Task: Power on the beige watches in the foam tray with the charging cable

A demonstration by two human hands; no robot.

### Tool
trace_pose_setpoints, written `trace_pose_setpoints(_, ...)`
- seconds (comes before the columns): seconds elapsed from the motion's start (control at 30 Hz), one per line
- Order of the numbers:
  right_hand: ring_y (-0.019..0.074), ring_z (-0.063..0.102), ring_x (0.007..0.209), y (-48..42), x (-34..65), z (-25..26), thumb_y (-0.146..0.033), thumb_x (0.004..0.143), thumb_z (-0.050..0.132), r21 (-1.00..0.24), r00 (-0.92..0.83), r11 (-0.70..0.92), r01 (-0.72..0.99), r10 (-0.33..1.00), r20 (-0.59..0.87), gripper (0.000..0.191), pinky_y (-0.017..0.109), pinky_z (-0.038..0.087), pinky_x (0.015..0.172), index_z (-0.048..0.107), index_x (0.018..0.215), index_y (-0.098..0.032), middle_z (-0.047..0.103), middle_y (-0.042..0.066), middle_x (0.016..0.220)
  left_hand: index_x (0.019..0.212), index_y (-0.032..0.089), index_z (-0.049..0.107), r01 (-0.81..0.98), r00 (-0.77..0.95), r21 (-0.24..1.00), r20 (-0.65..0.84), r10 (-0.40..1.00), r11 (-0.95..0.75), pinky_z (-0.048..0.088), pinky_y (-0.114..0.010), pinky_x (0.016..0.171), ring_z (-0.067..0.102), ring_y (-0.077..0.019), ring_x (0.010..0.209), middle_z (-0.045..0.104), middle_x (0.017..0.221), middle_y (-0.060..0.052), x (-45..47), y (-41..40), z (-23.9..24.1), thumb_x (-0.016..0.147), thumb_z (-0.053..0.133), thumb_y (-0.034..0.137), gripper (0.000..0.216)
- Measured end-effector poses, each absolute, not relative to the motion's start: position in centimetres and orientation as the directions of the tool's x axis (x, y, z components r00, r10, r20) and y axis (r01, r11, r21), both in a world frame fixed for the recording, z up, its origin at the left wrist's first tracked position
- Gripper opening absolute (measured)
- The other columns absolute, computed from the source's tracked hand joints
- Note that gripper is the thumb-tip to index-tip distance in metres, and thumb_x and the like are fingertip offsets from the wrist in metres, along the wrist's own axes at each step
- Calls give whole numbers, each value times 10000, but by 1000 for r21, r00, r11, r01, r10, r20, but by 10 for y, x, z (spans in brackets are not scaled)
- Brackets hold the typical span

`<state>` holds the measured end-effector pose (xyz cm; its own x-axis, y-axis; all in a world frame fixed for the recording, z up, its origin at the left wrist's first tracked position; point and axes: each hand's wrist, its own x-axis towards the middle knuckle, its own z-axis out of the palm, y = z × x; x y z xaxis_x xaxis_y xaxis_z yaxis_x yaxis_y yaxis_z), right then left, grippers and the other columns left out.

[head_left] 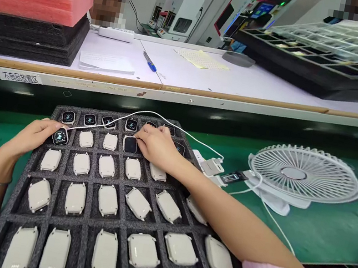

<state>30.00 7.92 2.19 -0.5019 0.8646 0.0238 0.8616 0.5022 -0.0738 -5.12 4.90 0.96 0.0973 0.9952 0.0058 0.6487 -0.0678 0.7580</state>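
Note:
A dark foam tray (84, 221) with square cells holds many strapless white watch bodies. My left hand (38, 134) is at the tray's far left corner, its fingers pinched on a watch (60, 136) with a lit screen. The end of a thin white cable (151, 112) runs to these fingertips. My right hand (154, 143) reaches across the tray, its fingertips closed on the edge of a watch (130, 145) with a dark screen. Several lit watches (131, 125) lie face up in the farthest row. In the nearer rows, white watch bodies (75, 198) lie back side up.
The cable leads to a white charger (212, 165) on a power strip right of the tray. A white fan (303, 174) lies on the green bench (321, 233). On the raised shelf are foam sheets (32, 2), a blue pen (149, 61) and stacked trays (329, 68). A person sits behind it.

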Motion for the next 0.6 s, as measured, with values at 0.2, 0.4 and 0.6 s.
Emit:
trace_pose_setpoints(0.2, 272, 593, 1003, 80, 308, 20, -117, 964, 396, -231, -544, 540, 809, 837, 52, 297, 394, 285, 849, 670, 1072, -151, 675, 116, 1061, 969, 185, 786, 734, 32, 668, 142, 989, -120, 480, -406, 980, 638, -303, 1031, 757, 1058, -80, -48, 48, -6, 886, 411, 638, 594)
trace_pose_setpoints(0.4, 295, 628, 991, 83, 319, 19, -262, 1000, 339, -417, -630, 590, 691, 775, 52, 369, 418, 371, 868, 675, 1116, -165, 707, 124, 1006, 973, 171, 773, 726, 108, 669, 120, 987, -161, 435, -385, 1027, 619, -294, 1093, 748, 1124, -86, -47, 45, 4, 921, 378, 582, 573)
trace_pose_setpoints(0.6, 258, 657, 880, 78, 318, 24, -427, 1010, 408, -595, -662, 580, 556, 742, 105, 376, 365, 498, 797, 685, 1031, -175, 704, 105, 973, 976, 166, 771, 701, 171, 698, 35, 985, -146, 454, -377, 1024, 633, -300, 1079, 740, 1130, -91, -50, 48, 11, 886, 414, 704, 652)
